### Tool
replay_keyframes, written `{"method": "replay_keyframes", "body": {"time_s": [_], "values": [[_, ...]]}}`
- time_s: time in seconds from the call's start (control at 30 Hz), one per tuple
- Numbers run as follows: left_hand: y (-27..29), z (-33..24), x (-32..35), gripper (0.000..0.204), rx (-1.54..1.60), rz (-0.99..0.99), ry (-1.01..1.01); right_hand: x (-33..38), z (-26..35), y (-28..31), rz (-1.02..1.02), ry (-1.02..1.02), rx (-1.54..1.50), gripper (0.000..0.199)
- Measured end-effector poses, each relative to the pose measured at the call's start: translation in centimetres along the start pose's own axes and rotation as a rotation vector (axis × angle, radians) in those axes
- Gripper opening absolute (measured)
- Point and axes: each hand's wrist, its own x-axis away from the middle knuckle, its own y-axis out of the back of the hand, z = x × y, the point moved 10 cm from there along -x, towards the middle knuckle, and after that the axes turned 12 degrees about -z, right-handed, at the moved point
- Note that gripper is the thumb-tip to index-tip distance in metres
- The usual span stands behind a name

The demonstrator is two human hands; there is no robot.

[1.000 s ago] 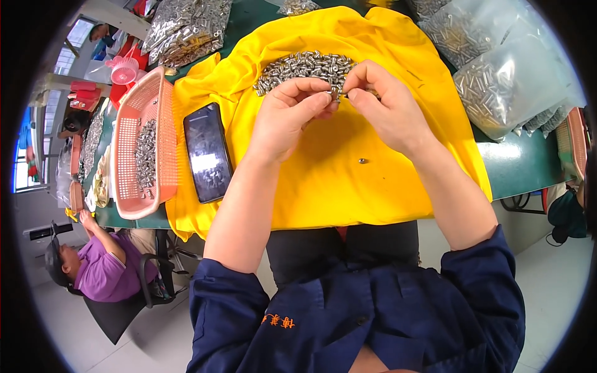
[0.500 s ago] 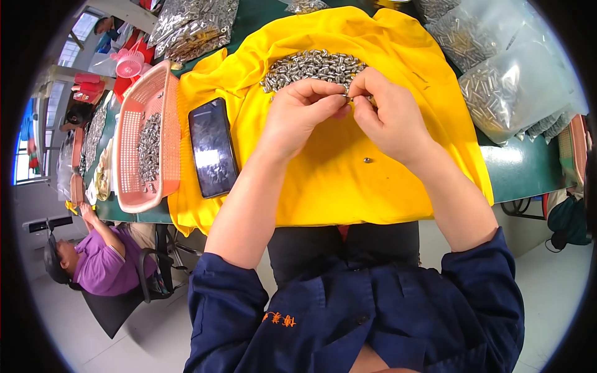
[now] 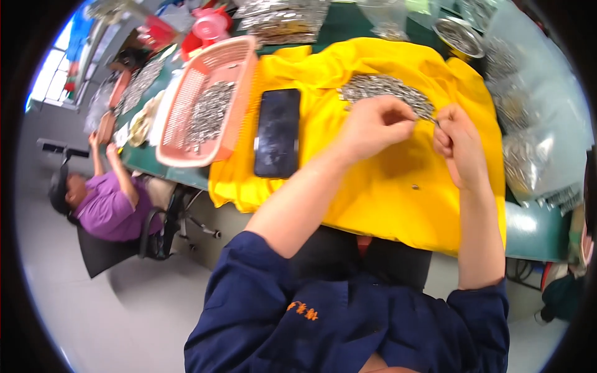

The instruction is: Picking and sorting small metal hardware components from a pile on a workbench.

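My left hand (image 3: 378, 129) is above the yellow cloth (image 3: 373, 199), at the near edge of a pile of small shiny metal fittings (image 3: 385, 88). Its thumb and forefinger are pinched together; whatever they hold is too small and blurred to name. A short gap away, my right hand (image 3: 461, 142) is closed, fingers curled in. A small metal piece (image 3: 437, 122) shows at its thumb and forefinger. One loose fitting (image 3: 415, 187) lies on the cloth below the hands.
A black phone (image 3: 277, 133) lies on the cloth at left, beside a pink basket (image 3: 166, 138) of metal parts. Plastic bags of parts (image 3: 525, 161) stand at right, with a round tin (image 3: 459, 37) at the back. A person in purple (image 3: 115, 208) sits at far left.
The view has swung left, so the table appears farther right. My hands, which met at the fingertips, have drawn apart, and my right hand has curled more tightly.
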Motion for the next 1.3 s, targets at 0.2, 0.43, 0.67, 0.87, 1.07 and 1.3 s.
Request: {"method": "replay_keyframes", "body": {"time_s": [0.2, 0.43, 0.67, 0.87, 1.07, 1.3], "values": [[-2.6, 0.2, 2.9, 0.009, -0.350, 0.332, -0.044, 0.2, 3.7, -0.2, -0.184, 0.543, 0.545, 0.007], [-5.4, -1.3, 4.4, 0.010, -0.414, 0.564, -0.233, 0.1, 3.8, 0.7, -0.202, 0.476, 0.562, 0.007], [-2.9, -1.4, 3.0, 0.016, -0.529, 0.405, -0.236, -0.5, 3.6, -0.5, -0.169, 0.521, 0.572, 0.007], [-3.1, -1.9, 1.2, 0.009, -0.796, -0.056, -0.601, -0.2, 2.9, 2.5, -0.178, 0.442, 0.676, 0.005], [-1.9, -2.7, 1.8, 0.009, -0.889, -0.084, -0.612, 0.8, 3.5, -1.5, -0.130, 0.619, 0.784, 0.004], [-3.0, -2.3, 1.8, 0.008, -1.094, -0.079, -0.689, 1.1, 4.0, -1.7, -0.127, 0.732, 0.817, 0.004]]}}
